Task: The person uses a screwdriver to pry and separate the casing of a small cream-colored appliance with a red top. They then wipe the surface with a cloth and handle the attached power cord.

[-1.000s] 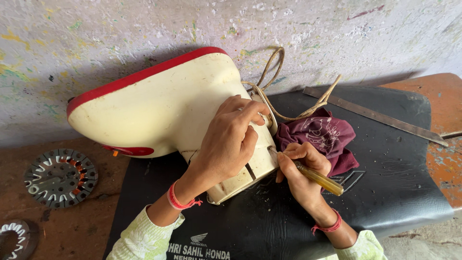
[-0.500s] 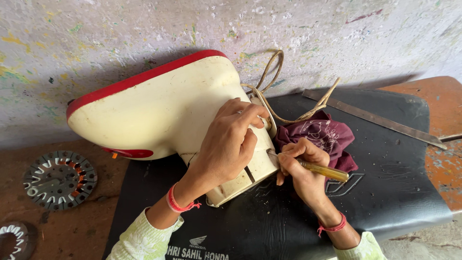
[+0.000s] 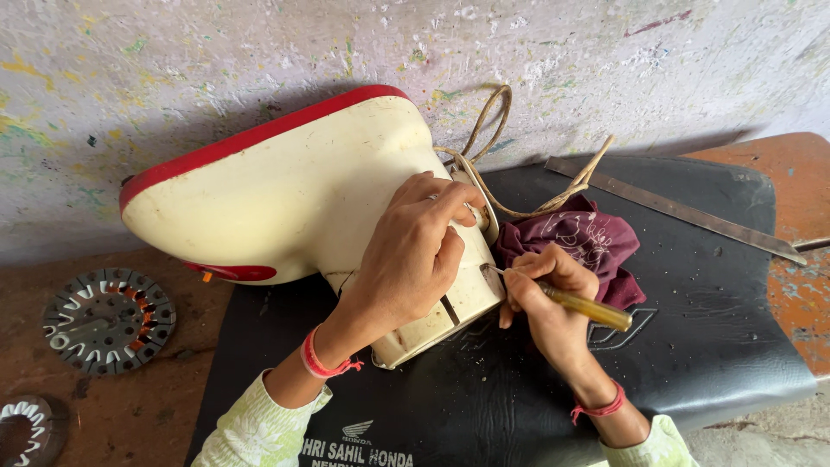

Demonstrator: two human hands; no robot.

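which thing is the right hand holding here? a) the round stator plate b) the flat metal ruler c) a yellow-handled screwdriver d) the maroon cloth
c: the right hand grips the yellow-handled screwdriver, its tip against the cream housing that the left hand steadies.

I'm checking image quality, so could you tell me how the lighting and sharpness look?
Head view: soft, even daylight, no glare; the cream housing casts a broad shadow on the wall; left hand, right hand and screwdriver are sharp; slight wide-angle bending at the edges.
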